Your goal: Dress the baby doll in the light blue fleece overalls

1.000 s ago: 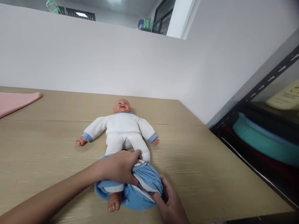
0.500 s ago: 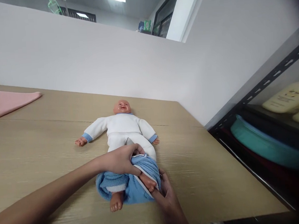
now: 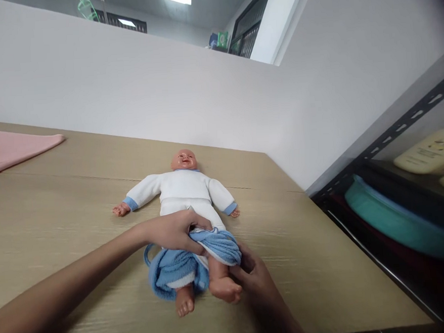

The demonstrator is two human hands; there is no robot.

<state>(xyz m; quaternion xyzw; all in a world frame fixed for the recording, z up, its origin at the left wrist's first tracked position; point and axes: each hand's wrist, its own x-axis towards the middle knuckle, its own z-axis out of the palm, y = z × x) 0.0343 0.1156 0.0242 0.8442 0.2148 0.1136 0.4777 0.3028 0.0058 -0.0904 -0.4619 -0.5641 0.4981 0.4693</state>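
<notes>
A baby doll (image 3: 185, 187) in a white top with blue cuffs lies on its back on the wooden table (image 3: 78, 232), head toward the wall. Blue terry trousers (image 3: 176, 268) with white trim are bunched around its lower legs, and both bare feet stick out of the leg openings. My left hand (image 3: 179, 233) pinches the gathered blue cloth from above, at the doll's leg on the right side of the view. On the outer side of that same leg, my right hand (image 3: 254, 271) grips the trouser edge; its fingertips are partly hidden behind the cloth.
A pink cloth (image 3: 15, 148) lies at the table's far left. Beyond the right table edge is a dark metal shelf (image 3: 398, 129) holding a teal basin (image 3: 393, 220) and cream-coloured bottles (image 3: 430, 152). A white wall (image 3: 133, 91) rises behind the table.
The trouser leg has been drawn up over the doll's foot on the right, so the foot and ankle now show fully. My right hand has moved slightly right and up.
</notes>
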